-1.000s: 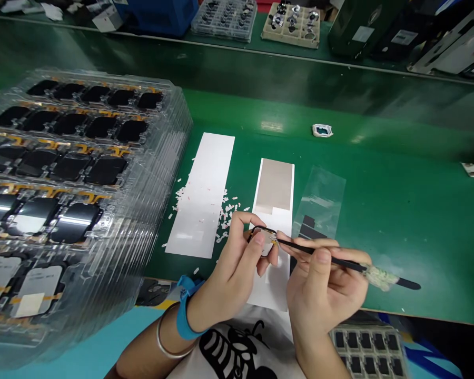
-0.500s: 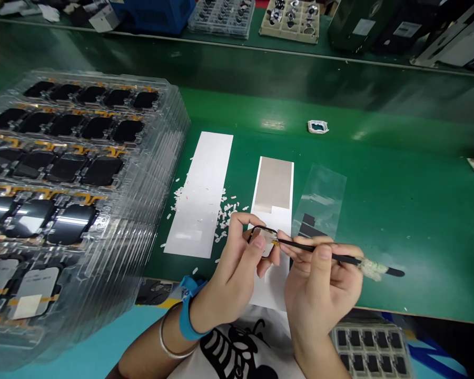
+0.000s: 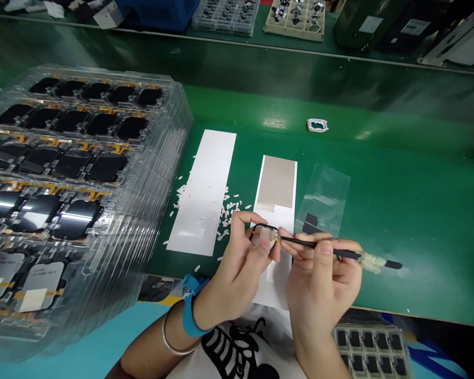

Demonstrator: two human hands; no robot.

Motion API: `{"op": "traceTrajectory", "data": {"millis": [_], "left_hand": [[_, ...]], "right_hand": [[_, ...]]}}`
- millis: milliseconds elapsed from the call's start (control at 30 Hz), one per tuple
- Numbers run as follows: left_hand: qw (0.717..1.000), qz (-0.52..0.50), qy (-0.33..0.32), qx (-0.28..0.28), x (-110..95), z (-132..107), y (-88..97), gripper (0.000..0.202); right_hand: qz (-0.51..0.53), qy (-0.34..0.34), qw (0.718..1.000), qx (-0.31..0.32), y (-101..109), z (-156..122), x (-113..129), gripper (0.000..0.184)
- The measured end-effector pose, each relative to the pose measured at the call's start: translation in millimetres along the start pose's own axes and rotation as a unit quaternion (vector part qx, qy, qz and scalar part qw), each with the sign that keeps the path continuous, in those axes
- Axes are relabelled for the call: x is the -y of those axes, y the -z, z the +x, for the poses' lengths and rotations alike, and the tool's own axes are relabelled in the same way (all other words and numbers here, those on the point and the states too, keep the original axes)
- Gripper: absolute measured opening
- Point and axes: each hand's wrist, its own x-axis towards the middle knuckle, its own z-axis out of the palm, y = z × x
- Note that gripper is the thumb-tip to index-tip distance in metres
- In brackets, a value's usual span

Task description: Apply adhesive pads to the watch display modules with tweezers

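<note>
Between its thumb and fingers, my left hand [image 3: 243, 268] grips a small display module [image 3: 264, 233] with a black rim and a pale back. My right hand [image 3: 326, 284] is closed around black tweezers [image 3: 343, 253], whose handle is wrapped in pale tape near the far end. The tweezer tip meets the module's right edge, beside a small yellow-orange flex piece; what the tip grips is too small to tell. Under both hands lies a white sheet [image 3: 276, 184] with a grey-beige adhesive panel. To its right is a clear plastic film [image 3: 327, 195] with dark strips.
At left rises a tall stack of clear trays [image 3: 174, 121] with display modules. A white strip [image 3: 203, 189] lies among many tiny paper bits [image 3: 226, 216]. A small white frame [image 3: 317, 125] sits at the back. Below the bench edge is another tray [image 3: 373, 350] of dark pieces.
The view has shifted slightly. My left hand has tilted the module a little, and its thumb sits slightly lower on it. The tweezer tip stays at the module's edge.
</note>
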Motion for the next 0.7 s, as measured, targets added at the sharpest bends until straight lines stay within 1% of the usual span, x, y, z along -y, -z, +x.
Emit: {"op": "traceTrajectory", "data": {"millis": [200, 367, 500, 633, 700], "left_hand": [[1.000, -0.016, -0.012, 0.012, 1, 0, 0.2, 0.006], [1.000, 0.026, -0.012, 0.007, 2, -2, 1.7, 0.009], [0.996, 0.078, -0.017, -0.029, 4, -2, 1.5, 0.022], [0.985, 0.145, -0.057, -0.069, 9, -2, 1.0, 0.023], [0.980, 0.162, -0.080, -0.085, 11, -2, 0.6, 0.024]], "right_hand": [[-0.006, 0.025, 1.000, 0.007, 0, -2, -2, 0.011], [0.001, 0.024, 1.000, 0.007, 1, -1, -1, 0.010], [0.003, 0.026, 0.999, 0.020, 0, -2, 0, 0.010], [-0.010, 0.039, 0.999, 0.033, 0, -5, 2, 0.009], [-0.016, 0.042, 0.998, 0.045, 1, -6, 2, 0.009]]}}
